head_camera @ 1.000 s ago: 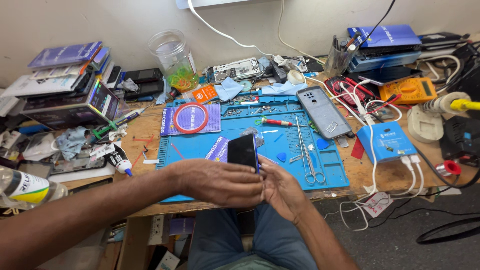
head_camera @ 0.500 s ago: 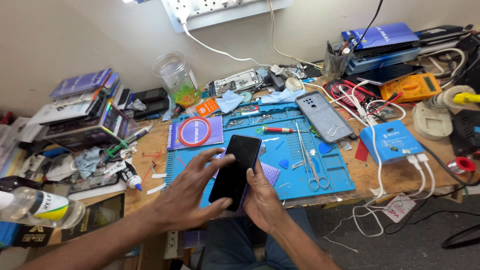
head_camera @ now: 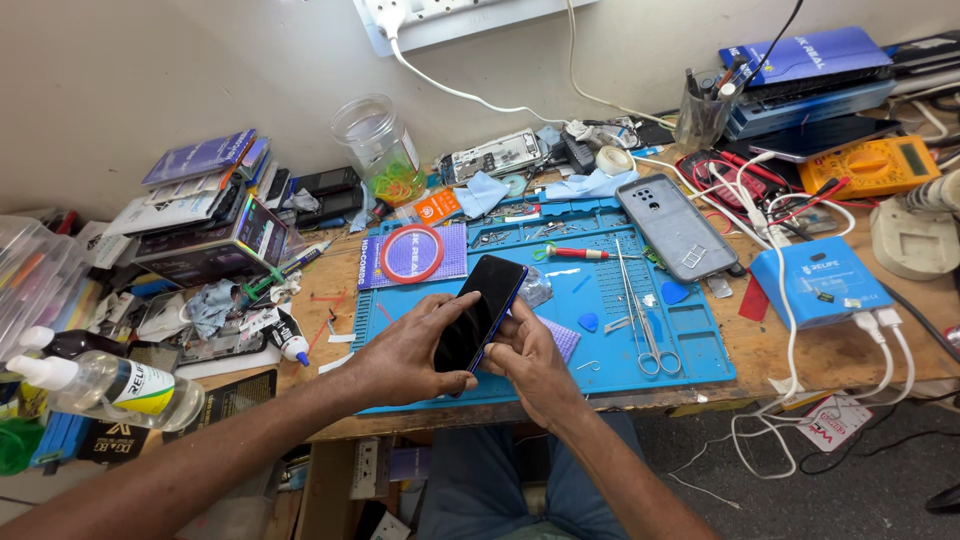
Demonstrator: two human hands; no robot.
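While both hands grip it, left hand (head_camera: 410, 355), right hand (head_camera: 530, 360), black phone (head_camera: 480, 312), blue mat (head_camera: 690, 345)

A blue work mat (head_camera: 700, 355) covers the middle of the wooden counter (head_camera: 790, 350). On it lie a red-handled screwdriver (head_camera: 578, 254), tweezers (head_camera: 625, 285), small scissors (head_camera: 652, 350) and two blue picks (head_camera: 675, 293). A grey phone back cover (head_camera: 676, 226) rests across the mat's far right corner, beside a blue box (head_camera: 820, 282) with white cables plugged into it. A red ring (head_camera: 412, 253) sits on a purple pad at the mat's far left corner. Behind it a clear jar (head_camera: 378, 147) holds what may be rubber bands. A yellow multimeter (head_camera: 878, 166) lies at the far right, and stacked boxes (head_camera: 205, 225) and a clear spray bottle (head_camera: 110, 388) crowd the left.
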